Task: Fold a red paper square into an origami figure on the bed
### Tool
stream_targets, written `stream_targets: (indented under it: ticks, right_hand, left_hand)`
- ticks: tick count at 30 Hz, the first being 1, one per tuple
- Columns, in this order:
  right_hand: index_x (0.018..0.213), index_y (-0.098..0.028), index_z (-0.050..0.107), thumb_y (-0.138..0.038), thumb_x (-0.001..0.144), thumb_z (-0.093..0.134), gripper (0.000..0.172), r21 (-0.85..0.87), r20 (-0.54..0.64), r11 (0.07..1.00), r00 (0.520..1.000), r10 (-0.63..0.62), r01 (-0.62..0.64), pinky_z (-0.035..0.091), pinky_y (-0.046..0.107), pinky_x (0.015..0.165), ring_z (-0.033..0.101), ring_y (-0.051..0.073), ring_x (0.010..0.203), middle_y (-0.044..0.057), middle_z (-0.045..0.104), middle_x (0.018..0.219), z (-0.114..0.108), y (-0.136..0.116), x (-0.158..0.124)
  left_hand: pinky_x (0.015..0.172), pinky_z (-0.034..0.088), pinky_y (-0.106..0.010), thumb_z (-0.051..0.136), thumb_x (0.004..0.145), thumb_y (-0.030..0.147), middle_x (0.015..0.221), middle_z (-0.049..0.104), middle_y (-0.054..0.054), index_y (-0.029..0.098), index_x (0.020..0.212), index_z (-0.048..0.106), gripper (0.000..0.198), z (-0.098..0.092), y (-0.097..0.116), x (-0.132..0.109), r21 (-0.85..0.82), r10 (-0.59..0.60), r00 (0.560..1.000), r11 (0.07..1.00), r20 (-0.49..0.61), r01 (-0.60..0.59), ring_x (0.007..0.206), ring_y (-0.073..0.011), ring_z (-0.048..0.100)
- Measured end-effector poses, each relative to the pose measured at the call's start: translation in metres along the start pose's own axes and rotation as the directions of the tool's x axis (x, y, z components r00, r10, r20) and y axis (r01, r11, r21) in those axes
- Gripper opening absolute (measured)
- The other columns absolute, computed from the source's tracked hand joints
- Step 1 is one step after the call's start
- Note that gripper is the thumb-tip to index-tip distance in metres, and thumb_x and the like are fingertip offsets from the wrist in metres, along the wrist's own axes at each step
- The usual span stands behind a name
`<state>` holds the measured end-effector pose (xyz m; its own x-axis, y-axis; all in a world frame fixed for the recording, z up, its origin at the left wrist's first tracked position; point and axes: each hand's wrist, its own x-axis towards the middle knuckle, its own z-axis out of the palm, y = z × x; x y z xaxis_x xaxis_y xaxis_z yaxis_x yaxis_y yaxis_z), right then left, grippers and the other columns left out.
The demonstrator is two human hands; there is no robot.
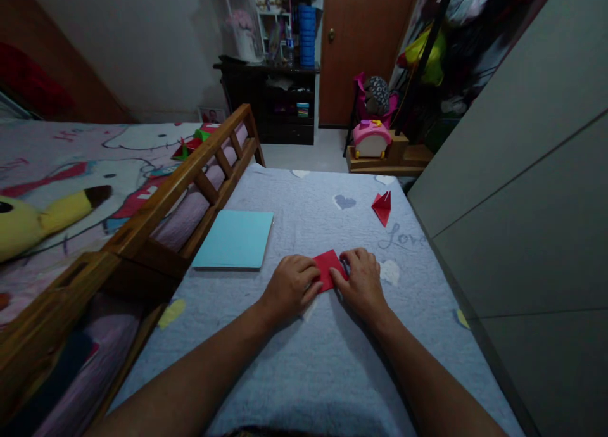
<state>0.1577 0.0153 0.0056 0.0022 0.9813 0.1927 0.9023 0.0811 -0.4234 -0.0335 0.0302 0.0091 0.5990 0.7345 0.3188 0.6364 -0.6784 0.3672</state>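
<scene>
Across the grey-blue bed cover (pixel 332 373) everything lies flat. The stack of blue paper (pixel 235 239) sits at ten o'clock from your hands, just beside the wooden rail (pixel 190 177). Your left hand (pixel 289 286) and right hand (pixel 363 282) meet over the red paper (pixel 327 267), straight ahead at twelve. The fingers are loosely curled, tips pressing it down from either side, neither hand closed around it. To my eye, pin one side and run the other fingertips along the crease (the soft cover likely gives, so press firmly). A small folded red piece (pixel 382 207) lies at one o'clock, well apart.
</scene>
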Motion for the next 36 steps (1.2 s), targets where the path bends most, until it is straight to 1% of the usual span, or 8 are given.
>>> stream_targets:
  ticks: [3, 7, 15, 20, 25, 31, 33, 36]
  right_hand:
    - [0.099, -0.021, 0.064, -0.035, 0.085, 0.065, 0.02, 0.003, -0.001, 1.0, 1.0, -0.007, 0.007, 0.041, 0.042, 0.085, 0.051, 0.029, 0.098, 0.01, 0.059, 0.101, -0.001, 0.004, -0.002]
    - [0.098, -0.022, 0.064, -0.033, 0.084, 0.065, 0.018, 0.031, -0.019, 0.999, 1.0, -0.02, 0.021, 0.041, 0.042, 0.084, 0.052, 0.029, 0.098, 0.009, 0.06, 0.101, -0.001, 0.005, -0.004]
    - [0.11, -0.022, 0.061, -0.029, 0.083, 0.065, 0.028, 0.098, 0.024, 0.995, 0.999, -0.029, 0.026, 0.039, 0.043, 0.089, 0.051, 0.03, 0.106, 0.01, 0.061, 0.113, -0.003, 0.002, -0.007]
    - [0.103, -0.021, 0.062, -0.02, 0.079, 0.061, 0.024, 0.171, 0.036, 0.985, 0.999, -0.037, 0.031, 0.038, 0.045, 0.094, 0.049, 0.031, 0.112, 0.011, 0.06, 0.12, -0.003, 0.002, -0.008]
    - [0.103, -0.021, 0.057, -0.014, 0.074, 0.057, 0.03, 0.324, 0.031, 0.945, 0.998, -0.051, 0.039, 0.04, 0.047, 0.096, 0.052, 0.029, 0.109, 0.01, 0.063, 0.111, -0.002, 0.004, -0.008]
    - [0.137, -0.022, 0.038, -0.014, 0.074, 0.057, 0.066, 0.585, 0.072, 0.81, 0.997, -0.015, -0.03, 0.049, 0.044, 0.09, 0.062, 0.025, 0.098, 0.01, 0.064, 0.111, 0.0, 0.006, -0.009]
    - [0.14, -0.023, 0.034, -0.013, 0.076, 0.054, 0.068, 0.657, 0.071, 0.753, 0.997, -0.03, -0.024, 0.052, 0.039, 0.085, 0.065, 0.021, 0.09, 0.007, 0.064, 0.105, -0.001, 0.005, -0.009]
    - [0.139, -0.023, 0.038, -0.014, 0.078, 0.054, 0.063, 0.661, -0.008, 0.749, 0.999, -0.045, 0.039, 0.052, 0.038, 0.085, 0.064, 0.02, 0.086, 0.005, 0.064, 0.096, -0.005, 0.003, -0.009]
  left_hand:
    - [0.102, 0.04, -0.049, 0.069, 0.085, 0.03, 0.125, 0.059, -0.012, 0.021, 0.118, 0.061, 0.035, 0.005, -0.005, 0.005, 0.01, -0.189, 0.975, 0.981, -0.113, 0.191, 0.118, -0.0303, 0.05]
    - [0.105, 0.035, -0.054, 0.074, 0.08, 0.037, 0.127, 0.056, -0.013, 0.02, 0.116, 0.059, 0.043, 0.012, -0.011, 0.009, 0.015, -0.261, 0.964, 0.965, -0.056, 0.262, 0.123, -0.0337, 0.044]
    - [0.101, 0.041, -0.045, 0.074, 0.074, 0.02, 0.105, 0.063, -0.006, 0.021, 0.09, 0.056, 0.024, 0.004, -0.011, 0.013, -0.212, -0.227, 0.973, 0.949, 0.05, 0.232, 0.112, -0.0274, 0.053]
    - [0.096, 0.044, -0.04, 0.066, 0.074, 0.009, 0.097, 0.065, -0.005, 0.02, 0.082, 0.055, 0.018, -0.001, -0.008, 0.011, -0.327, -0.157, 0.986, 0.93, 0.054, 0.166, 0.105, -0.0242, 0.059]
    - [0.087, 0.048, -0.033, 0.057, 0.071, 0.001, 0.099, 0.066, -0.005, 0.02, 0.081, 0.056, 0.021, -0.001, -0.006, 0.007, -0.403, -0.095, 0.995, 0.911, 0.01, 0.091, 0.095, -0.0201, 0.061]
    - [0.087, 0.049, -0.03, 0.05, 0.071, -0.001, 0.118, 0.061, -0.009, 0.018, 0.078, 0.056, 0.021, -0.005, -0.005, 0.003, -0.448, -0.099, 0.992, 0.893, -0.082, 0.052, 0.107, -0.02, 0.061]
    - [0.087, 0.049, -0.03, 0.05, 0.072, 0.0, 0.113, 0.063, -0.009, 0.019, 0.079, 0.056, 0.021, -0.007, -0.005, 0.002, -0.464, -0.099, 0.99, 0.885, -0.102, 0.041, 0.104, -0.0199, 0.062]
    - [0.081, 0.049, -0.029, 0.054, 0.077, 0.005, 0.094, 0.066, -0.004, 0.019, 0.083, 0.056, 0.016, -0.007, -0.004, 0.001, -0.505, -0.148, 0.984, 0.86, -0.101, 0.078, 0.09, -0.0177, 0.063]
